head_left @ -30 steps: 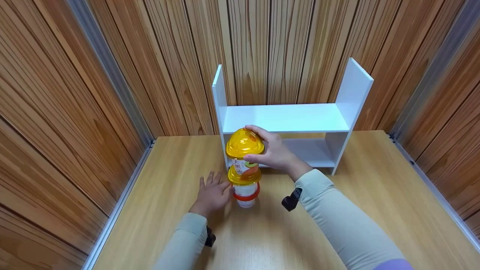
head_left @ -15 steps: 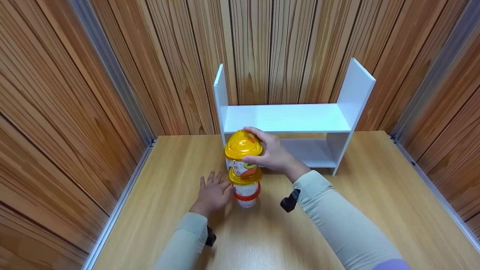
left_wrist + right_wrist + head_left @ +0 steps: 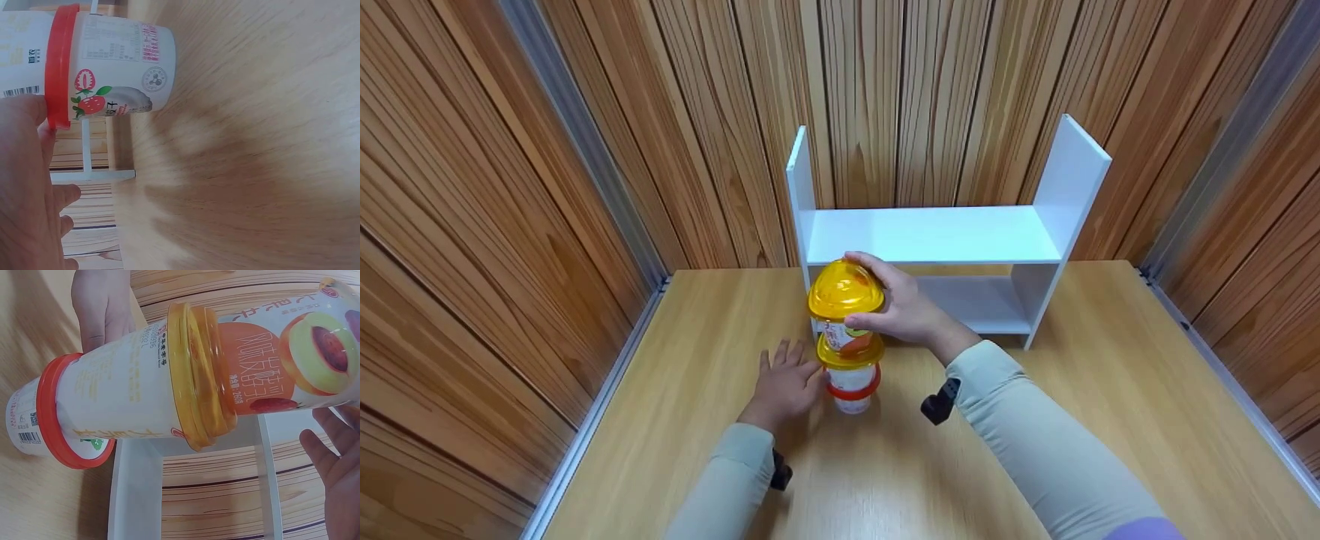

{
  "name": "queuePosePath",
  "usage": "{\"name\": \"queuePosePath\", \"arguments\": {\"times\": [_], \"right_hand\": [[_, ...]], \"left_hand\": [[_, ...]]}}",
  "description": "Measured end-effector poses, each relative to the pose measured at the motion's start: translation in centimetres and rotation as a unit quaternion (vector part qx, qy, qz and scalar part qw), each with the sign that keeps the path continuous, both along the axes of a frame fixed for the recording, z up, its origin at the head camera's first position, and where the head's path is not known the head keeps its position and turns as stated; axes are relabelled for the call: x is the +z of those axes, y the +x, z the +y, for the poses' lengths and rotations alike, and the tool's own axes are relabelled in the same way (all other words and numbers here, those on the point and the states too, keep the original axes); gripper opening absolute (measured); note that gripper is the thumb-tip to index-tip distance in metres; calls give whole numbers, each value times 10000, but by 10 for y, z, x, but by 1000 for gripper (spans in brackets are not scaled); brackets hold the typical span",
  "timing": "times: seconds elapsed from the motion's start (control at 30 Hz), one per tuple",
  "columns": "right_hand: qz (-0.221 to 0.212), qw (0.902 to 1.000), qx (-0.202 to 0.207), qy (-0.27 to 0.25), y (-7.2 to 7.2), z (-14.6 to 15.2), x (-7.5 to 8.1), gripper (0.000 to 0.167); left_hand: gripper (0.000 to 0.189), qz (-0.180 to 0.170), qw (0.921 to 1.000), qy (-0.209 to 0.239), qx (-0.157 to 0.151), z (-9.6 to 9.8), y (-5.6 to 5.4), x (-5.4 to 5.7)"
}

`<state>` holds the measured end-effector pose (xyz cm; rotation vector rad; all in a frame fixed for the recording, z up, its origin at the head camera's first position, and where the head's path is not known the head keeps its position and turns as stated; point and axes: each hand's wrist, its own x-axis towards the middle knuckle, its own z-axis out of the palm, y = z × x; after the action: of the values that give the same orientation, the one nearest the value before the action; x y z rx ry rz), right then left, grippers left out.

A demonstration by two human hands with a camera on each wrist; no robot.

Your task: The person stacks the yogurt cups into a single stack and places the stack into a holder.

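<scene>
Three yogurt cups stand stacked in front of the shelf. The bottom one is a white strawberry cup [image 3: 121, 67] with a red lid [image 3: 876, 384]. On it stands a white cup [image 3: 112, 388] with a yellow lid [image 3: 851, 355]. Topmost is a peach-printed cup [image 3: 264, 360] under a domed yellow lid [image 3: 844, 289], leaning slightly left in the head view. My right hand [image 3: 900, 304] grips this top cup from the right, thumb in front and fingers behind the dome. Left of the stack, my left hand [image 3: 784, 386] has its fingers spread, its thumb touching the stack near the red lid.
A white two-tier shelf [image 3: 934, 236] with tall side panels stands behind the stack, close to the top cup. The wooden tabletop [image 3: 697, 315] is bounded by wood-panelled walls [image 3: 855, 97] at the back and both sides, with metal strips along the side edges.
The top cup has shifted very slightly left in my right hand. My left hand and the two lower cups look unmoved.
</scene>
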<state>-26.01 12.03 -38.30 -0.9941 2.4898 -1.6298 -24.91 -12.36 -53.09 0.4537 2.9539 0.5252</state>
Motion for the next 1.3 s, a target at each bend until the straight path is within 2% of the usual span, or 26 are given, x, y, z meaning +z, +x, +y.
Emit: {"name": "queuePosePath", "arguments": {"times": [0.1,0.43,0.57,0.7,0.87,1.07,1.3], "right_hand": [[79,9999,89,-92,0,0,0,86],[106,9998,67,-146,2,-1,5,83],[131,9999,10,-51,2,0,7,84],[272,9995,-122,78,2,3,10,83],[499,9983,-189,227,2,11,13,76],[648,9959,-406,481,-3,28,18,68],[791,9902,-670,932,-8,49,27,66]], "left_hand": [[65,17,10000,-67,-33,0,0,1],[65,21,9997,207,-115,-5,4,8],[67,-125,9991,375,-162,-6,6,9],[74,-430,9960,754,-193,-6,8,8],[82,-740,9865,1455,-150,-5,12,4],[78,-706,9685,2382,-194,2,13,-1],[82,-797,9541,2886,-85,9,12,-5]]}}
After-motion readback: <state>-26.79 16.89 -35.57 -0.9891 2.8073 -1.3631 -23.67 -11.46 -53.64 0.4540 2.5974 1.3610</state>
